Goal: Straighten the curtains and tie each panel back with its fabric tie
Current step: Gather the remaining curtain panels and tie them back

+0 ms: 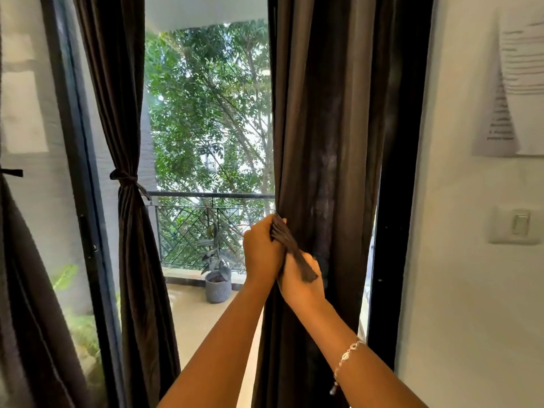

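Note:
A dark brown curtain panel [329, 128] hangs at the right of the open balcony door. My left hand [260, 251] and my right hand [303, 285] meet at its left edge, about waist height. Both grip a dark fabric tie [294, 253] that runs slantwise between them, its loose end sticking out over my right hand. The middle curtain panel [129, 113] is gathered and knotted with its own tie [125, 178]. A third dark panel [26, 275] hangs at the far left, with a tie end [11, 172] showing.
Beyond the door lie a balcony floor, a black railing [206, 195] and a grey plant pot [217, 287]. A black door frame [394, 201] stands right of the curtain. The white wall carries a light switch [519, 225] and pinned papers [518, 78].

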